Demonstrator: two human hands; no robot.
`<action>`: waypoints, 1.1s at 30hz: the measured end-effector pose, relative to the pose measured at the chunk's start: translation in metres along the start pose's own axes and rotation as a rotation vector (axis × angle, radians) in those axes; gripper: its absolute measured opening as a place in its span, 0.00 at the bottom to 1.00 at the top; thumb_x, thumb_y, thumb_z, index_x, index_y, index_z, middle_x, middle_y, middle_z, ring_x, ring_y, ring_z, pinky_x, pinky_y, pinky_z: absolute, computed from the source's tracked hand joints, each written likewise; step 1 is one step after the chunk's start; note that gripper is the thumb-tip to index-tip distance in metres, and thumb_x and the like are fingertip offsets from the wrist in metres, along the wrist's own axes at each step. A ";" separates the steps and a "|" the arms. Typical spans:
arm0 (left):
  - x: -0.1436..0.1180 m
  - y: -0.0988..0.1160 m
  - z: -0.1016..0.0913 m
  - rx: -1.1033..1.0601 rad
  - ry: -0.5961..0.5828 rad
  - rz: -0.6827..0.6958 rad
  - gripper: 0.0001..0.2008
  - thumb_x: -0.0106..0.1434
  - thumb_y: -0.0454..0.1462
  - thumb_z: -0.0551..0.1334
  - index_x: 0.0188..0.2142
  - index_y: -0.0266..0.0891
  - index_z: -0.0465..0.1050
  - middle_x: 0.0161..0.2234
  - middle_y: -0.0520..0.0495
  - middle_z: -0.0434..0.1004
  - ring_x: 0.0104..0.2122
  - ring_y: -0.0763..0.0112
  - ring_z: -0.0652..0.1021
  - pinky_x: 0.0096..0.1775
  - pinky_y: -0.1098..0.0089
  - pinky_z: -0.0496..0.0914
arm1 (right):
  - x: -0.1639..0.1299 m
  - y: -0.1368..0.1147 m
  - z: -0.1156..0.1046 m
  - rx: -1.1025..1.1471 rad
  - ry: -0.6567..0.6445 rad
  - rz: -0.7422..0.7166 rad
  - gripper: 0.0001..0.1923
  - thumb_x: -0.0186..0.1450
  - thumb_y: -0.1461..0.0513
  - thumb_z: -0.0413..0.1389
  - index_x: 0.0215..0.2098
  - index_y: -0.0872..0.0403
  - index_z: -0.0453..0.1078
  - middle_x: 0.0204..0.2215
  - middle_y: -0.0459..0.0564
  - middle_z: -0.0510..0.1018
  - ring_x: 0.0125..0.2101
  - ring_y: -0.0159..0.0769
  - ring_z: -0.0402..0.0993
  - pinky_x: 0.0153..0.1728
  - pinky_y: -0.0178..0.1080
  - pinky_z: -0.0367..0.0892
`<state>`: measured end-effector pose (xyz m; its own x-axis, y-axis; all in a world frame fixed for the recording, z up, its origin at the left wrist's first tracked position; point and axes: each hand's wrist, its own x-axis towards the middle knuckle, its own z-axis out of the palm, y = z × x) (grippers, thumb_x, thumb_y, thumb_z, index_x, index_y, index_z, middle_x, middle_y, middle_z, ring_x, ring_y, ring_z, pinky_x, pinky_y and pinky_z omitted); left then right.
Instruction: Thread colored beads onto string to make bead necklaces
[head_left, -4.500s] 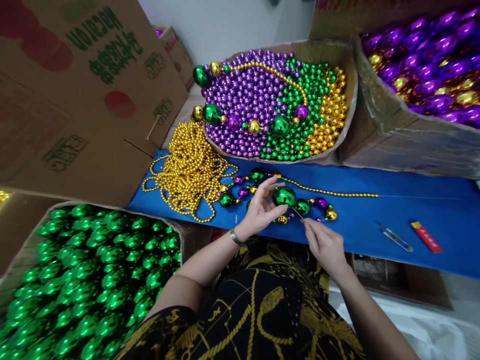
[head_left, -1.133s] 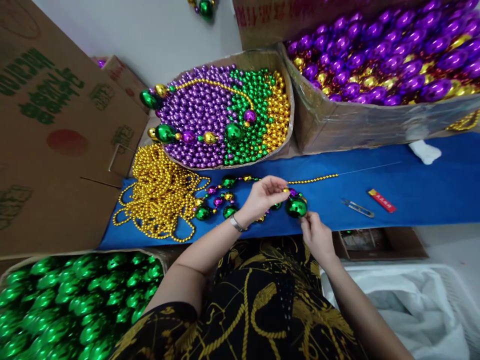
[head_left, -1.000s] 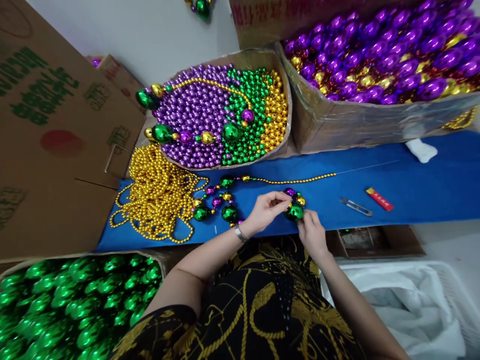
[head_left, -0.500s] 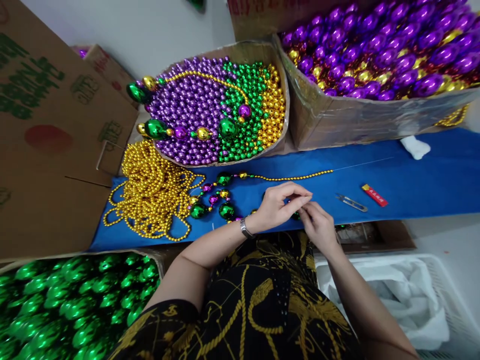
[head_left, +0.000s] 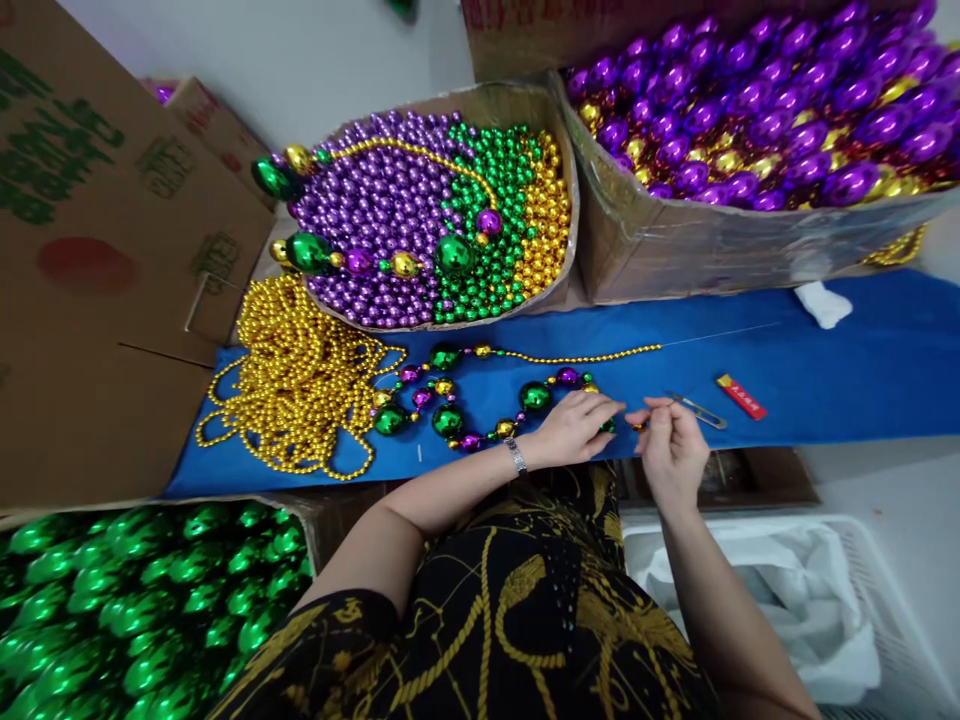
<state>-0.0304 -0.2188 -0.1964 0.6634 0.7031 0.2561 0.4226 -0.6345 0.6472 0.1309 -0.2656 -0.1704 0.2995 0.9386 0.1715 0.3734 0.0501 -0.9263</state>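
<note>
A strand of large green, purple and gold beads curves over the blue cloth. My left hand lies across its right end, fingers and thumb closed around a green bead that shows only in part. To the right, my right hand is closed in a pinch; what it holds is too fine or hidden to tell. A small gold bead shows beside its fingertips. Just beyond that hand lie metal thread snips. A gold bead chain, with a thin thread at its end, stretches along the cloth.
A heap of gold bead chains lies at left. Behind stand a box of small beads and a carton of purple and gold ones. A red packet and white bundle lie right. Green beads fill a lower-left box.
My hands have separated from a shared pinch. My left hand has come down on the strand, while my right has moved right. More of the bead strand is uncovered.
</note>
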 end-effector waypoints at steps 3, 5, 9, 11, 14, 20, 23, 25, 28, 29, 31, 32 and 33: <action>0.004 0.002 -0.003 0.097 -0.005 0.013 0.17 0.68 0.41 0.54 0.51 0.36 0.72 0.51 0.38 0.75 0.51 0.57 0.72 0.54 0.56 0.68 | 0.004 -0.002 -0.005 -0.032 0.044 0.016 0.17 0.71 0.50 0.49 0.43 0.54 0.69 0.27 0.45 0.76 0.16 0.24 0.63 0.20 0.31 0.63; 0.006 0.003 -0.005 0.155 -0.008 -0.007 0.16 0.68 0.41 0.54 0.49 0.37 0.74 0.51 0.39 0.75 0.50 0.56 0.72 0.53 0.55 0.67 | 0.008 -0.001 -0.007 0.006 0.053 0.061 0.18 0.71 0.49 0.48 0.43 0.53 0.68 0.24 0.42 0.71 0.16 0.25 0.61 0.18 0.31 0.61; 0.005 0.003 -0.007 0.227 -0.027 -0.022 0.16 0.67 0.42 0.56 0.49 0.38 0.74 0.52 0.39 0.74 0.50 0.55 0.71 0.55 0.52 0.64 | 0.019 0.001 -0.011 0.079 0.079 0.086 0.18 0.70 0.47 0.49 0.42 0.52 0.69 0.19 0.39 0.62 0.17 0.26 0.60 0.18 0.31 0.58; 0.004 0.004 -0.007 0.248 -0.049 0.000 0.17 0.66 0.43 0.57 0.50 0.38 0.72 0.52 0.39 0.74 0.54 0.52 0.70 0.58 0.49 0.61 | 0.024 -0.004 -0.013 0.196 0.039 0.106 0.17 0.69 0.47 0.51 0.39 0.52 0.68 0.18 0.38 0.58 0.17 0.26 0.58 0.19 0.31 0.57; 0.003 0.005 -0.008 0.262 -0.069 0.009 0.20 0.65 0.42 0.59 0.54 0.38 0.69 0.52 0.39 0.73 0.56 0.51 0.69 0.62 0.43 0.52 | 0.031 -0.016 -0.019 0.432 0.010 0.155 0.16 0.68 0.47 0.54 0.38 0.51 0.65 0.16 0.35 0.51 0.16 0.24 0.51 0.18 0.30 0.52; 0.003 -0.001 -0.018 0.276 -0.026 -0.013 0.20 0.67 0.44 0.56 0.55 0.38 0.67 0.53 0.39 0.70 0.48 0.58 0.74 0.61 0.46 0.57 | 0.052 -0.025 -0.042 0.590 0.199 0.114 0.17 0.64 0.48 0.60 0.37 0.50 0.65 0.16 0.34 0.52 0.15 0.22 0.46 0.17 0.29 0.48; 0.005 -0.005 -0.023 0.310 -0.019 0.031 0.21 0.68 0.45 0.55 0.57 0.39 0.66 0.55 0.39 0.69 0.49 0.59 0.73 0.55 0.54 0.65 | 0.063 -0.015 -0.046 0.635 0.275 0.135 0.18 0.61 0.48 0.62 0.37 0.51 0.65 0.16 0.33 0.52 0.14 0.21 0.45 0.16 0.28 0.45; 0.008 -0.006 -0.026 0.325 -0.029 0.040 0.21 0.69 0.45 0.54 0.58 0.39 0.65 0.55 0.39 0.68 0.49 0.60 0.72 0.51 0.59 0.68 | 0.068 -0.008 -0.044 0.663 0.328 0.164 0.19 0.61 0.47 0.62 0.37 0.50 0.65 0.16 0.33 0.52 0.14 0.21 0.44 0.15 0.28 0.44; 0.013 -0.005 -0.028 0.360 -0.052 0.028 0.24 0.69 0.50 0.53 0.58 0.40 0.65 0.55 0.39 0.68 0.48 0.60 0.72 0.47 0.61 0.70 | 0.073 -0.010 -0.040 0.744 0.366 0.234 0.17 0.63 0.49 0.61 0.37 0.50 0.64 0.15 0.32 0.51 0.14 0.22 0.42 0.15 0.28 0.43; 0.014 -0.004 -0.028 0.380 -0.071 0.024 0.25 0.68 0.51 0.53 0.59 0.41 0.64 0.55 0.39 0.68 0.47 0.59 0.72 0.46 0.62 0.70 | 0.074 -0.014 -0.039 0.774 0.369 0.245 0.16 0.63 0.50 0.61 0.37 0.50 0.63 0.15 0.32 0.50 0.14 0.22 0.42 0.15 0.28 0.43; 0.014 -0.002 -0.026 0.439 -0.110 0.002 0.30 0.67 0.51 0.56 0.63 0.40 0.59 0.56 0.38 0.68 0.47 0.58 0.72 0.47 0.61 0.70 | 0.076 -0.025 -0.038 0.814 0.359 0.236 0.14 0.64 0.51 0.61 0.38 0.50 0.63 0.15 0.33 0.51 0.15 0.22 0.44 0.16 0.28 0.45; 0.013 -0.002 -0.025 0.480 -0.118 -0.018 0.33 0.67 0.49 0.57 0.66 0.38 0.55 0.57 0.36 0.67 0.48 0.57 0.72 0.49 0.59 0.69 | 0.077 -0.031 -0.038 0.822 0.352 0.216 0.14 0.64 0.52 0.61 0.38 0.50 0.63 0.15 0.33 0.52 0.15 0.23 0.46 0.16 0.28 0.45; 0.010 -0.002 -0.023 0.528 -0.116 -0.043 0.35 0.67 0.46 0.58 0.67 0.36 0.50 0.58 0.35 0.67 0.50 0.56 0.72 0.52 0.57 0.67 | 0.078 -0.036 -0.039 0.823 0.352 0.189 0.14 0.64 0.52 0.60 0.39 0.50 0.63 0.15 0.33 0.53 0.15 0.23 0.47 0.17 0.28 0.46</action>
<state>-0.0388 -0.2031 -0.1781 0.6899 0.7109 0.1367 0.6838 -0.7019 0.1993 0.1748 -0.2072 -0.1111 0.5932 0.8041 -0.0403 -0.4125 0.2605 -0.8729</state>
